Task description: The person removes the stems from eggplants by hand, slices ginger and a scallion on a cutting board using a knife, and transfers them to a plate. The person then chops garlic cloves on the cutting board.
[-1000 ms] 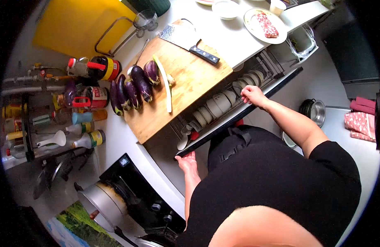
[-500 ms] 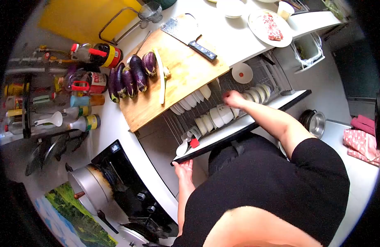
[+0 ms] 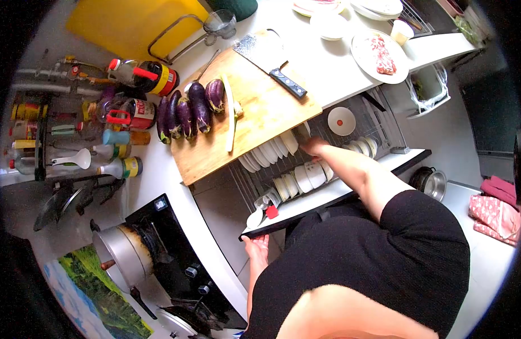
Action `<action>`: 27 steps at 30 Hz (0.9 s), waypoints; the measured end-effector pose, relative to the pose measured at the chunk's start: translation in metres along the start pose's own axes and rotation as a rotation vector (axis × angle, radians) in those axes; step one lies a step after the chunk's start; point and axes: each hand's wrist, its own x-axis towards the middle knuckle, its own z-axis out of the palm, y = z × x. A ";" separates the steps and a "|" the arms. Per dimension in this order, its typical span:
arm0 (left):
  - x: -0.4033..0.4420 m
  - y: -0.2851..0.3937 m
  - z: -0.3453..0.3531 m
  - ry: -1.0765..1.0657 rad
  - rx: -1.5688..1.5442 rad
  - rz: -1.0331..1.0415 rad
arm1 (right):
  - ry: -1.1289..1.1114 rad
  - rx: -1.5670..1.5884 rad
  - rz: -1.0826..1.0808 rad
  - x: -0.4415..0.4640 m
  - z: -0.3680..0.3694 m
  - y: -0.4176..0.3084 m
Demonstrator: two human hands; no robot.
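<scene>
Reaching into an open, black-edged wire drawer (image 3: 385,166), right hand (image 3: 313,147), grip unclear, is beside racked white ceramic plates (image 3: 268,153); left hand (image 3: 257,248), uncurled, touches edge.

head-worn view, facing steeply down, counter within reach

A kitchen, seemingly a home one: a black glass-topped gas stove (image 3: 178,254) bears a silver metal pot (image 3: 124,254), a pale wooden chopping board (image 3: 255,96) lies nearby, and a pull-out wire rack (image 3: 365,116) stores white dishes (image 3: 305,178).
</scene>
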 end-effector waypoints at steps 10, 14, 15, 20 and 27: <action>-0.003 -0.003 -0.016 -0.053 0.036 -0.050 | 0.153 -0.718 -0.204 0.091 -0.010 0.000; -0.008 -0.005 -0.023 -0.097 0.065 -0.033 | 0.234 -0.440 -0.251 0.054 -0.014 -0.004; -0.008 -0.004 -0.028 -0.131 0.100 -0.075 | 0.295 -0.372 -0.266 0.040 -0.012 -0.005; -0.036 0.004 -0.025 -0.133 0.703 -0.023 | 0.230 -0.416 -0.193 0.027 -0.003 0.020; -0.030 0.041 0.093 -0.388 0.877 0.693 | 0.112 -0.958 -0.470 0.068 0.030 0.087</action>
